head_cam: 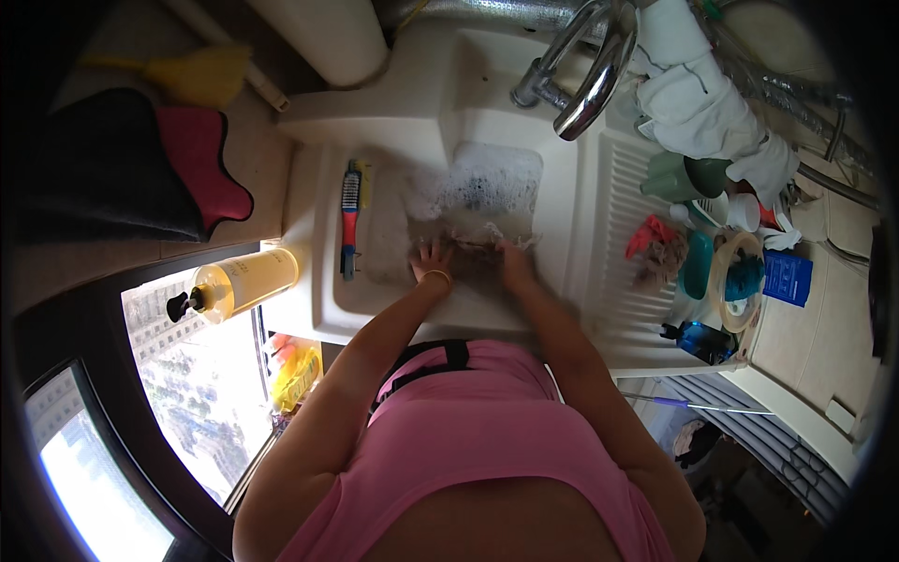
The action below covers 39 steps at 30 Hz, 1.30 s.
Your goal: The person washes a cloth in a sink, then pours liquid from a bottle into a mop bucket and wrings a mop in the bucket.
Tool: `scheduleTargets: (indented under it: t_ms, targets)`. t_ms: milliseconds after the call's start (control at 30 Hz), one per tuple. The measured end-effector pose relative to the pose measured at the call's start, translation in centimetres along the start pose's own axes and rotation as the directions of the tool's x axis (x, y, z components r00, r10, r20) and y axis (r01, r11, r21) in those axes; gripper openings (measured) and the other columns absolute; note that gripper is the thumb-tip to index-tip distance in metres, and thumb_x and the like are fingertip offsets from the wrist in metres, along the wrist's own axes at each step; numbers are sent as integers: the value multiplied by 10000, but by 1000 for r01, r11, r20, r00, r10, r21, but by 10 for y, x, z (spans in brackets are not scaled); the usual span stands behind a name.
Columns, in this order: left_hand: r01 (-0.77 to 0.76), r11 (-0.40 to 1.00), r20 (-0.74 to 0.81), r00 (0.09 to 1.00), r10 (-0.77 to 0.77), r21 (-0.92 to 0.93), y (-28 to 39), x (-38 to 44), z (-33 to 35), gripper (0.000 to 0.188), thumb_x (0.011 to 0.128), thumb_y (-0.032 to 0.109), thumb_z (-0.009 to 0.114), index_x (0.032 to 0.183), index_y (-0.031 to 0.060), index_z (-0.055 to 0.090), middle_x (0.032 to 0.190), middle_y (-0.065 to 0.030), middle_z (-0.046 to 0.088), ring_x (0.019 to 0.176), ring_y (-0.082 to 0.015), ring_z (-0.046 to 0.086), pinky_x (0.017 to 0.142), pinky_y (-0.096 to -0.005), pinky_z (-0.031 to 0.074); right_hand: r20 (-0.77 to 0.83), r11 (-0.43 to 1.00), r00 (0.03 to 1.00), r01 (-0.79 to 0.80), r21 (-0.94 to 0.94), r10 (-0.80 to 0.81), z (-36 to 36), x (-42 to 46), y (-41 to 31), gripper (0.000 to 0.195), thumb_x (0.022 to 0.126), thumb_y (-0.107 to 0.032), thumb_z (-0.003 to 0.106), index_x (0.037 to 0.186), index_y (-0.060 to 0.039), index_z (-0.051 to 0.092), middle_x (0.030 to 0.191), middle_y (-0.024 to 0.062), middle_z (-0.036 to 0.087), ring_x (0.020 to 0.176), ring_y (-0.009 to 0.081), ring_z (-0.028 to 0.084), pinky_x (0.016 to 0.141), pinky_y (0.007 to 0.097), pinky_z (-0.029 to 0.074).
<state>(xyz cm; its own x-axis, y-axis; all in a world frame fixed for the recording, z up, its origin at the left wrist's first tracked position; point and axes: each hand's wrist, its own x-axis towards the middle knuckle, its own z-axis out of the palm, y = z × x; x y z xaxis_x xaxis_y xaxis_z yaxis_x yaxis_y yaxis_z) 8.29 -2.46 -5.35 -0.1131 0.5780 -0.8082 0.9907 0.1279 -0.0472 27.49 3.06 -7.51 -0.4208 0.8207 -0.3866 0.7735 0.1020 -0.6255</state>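
Observation:
A dark, wet cloth (474,265) lies in murky, soapy water in the white utility sink (562,211). Flat on its left side rests my left hand (431,261), fingers spread, with a yellow band at the wrist. My right hand (517,267) is curled at the cloth's right side and looks blurred by motion. The fingers' undersides and much of the cloth are hidden by hands and cloudy water. White foam (491,172) floats beyond both hands. A red and blue scrub brush (350,219) lies on the sink's left ledge.
A chrome faucet (586,91) overhangs the back right. On the ribbed drainboard (621,183) are a green cup (674,175), a red cloth (650,235) and a blue bottle (699,342). A pump bottle (242,284) stands left by the window (189,379).

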Motion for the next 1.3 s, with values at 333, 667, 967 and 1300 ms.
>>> scheduleTargets:
  t_ms: [333,667,967,1300]
  targets:
    - [20,802,81,996,36,-597,10,11,-37,638,871,458,543,1414,168,380,1536,-160,19,1339,-459,215,1045,-590,280,-91,932,987,-96,350,136,4,13,3,117,797,-68,556,864,23,584,830,211,624,791,376,601,686,441,460]
    - [592,-714,96,790,605,-373,-11,-13,-55,365,912,238,458,1224,53,494,1248,-177,514,1160,-332,494,947,-468,431,274,715,922,5,699,-275,-163,-36,-142,143,724,78,602,826,-19,626,927,70,608,815,179,590,719,290,482]
    - [284,-660,-49,898,438,-696,26,-70,-100,347,905,354,552,1189,155,555,1153,6,578,1024,-153,517,856,-362,375,135,-160,987,-120,980,90,-92,7,-43,373,875,-63,596,1224,-18,472,1145,94,566,1025,186,576,897,327,484]
    - [294,-438,82,894,440,-849,37,-125,-131,400,846,463,632,1135,193,574,1154,30,587,1005,-150,573,896,-317,324,261,-568,858,-493,659,-442,-99,23,-103,344,887,-152,571,1208,-43,515,1119,132,553,986,222,576,836,328,499]
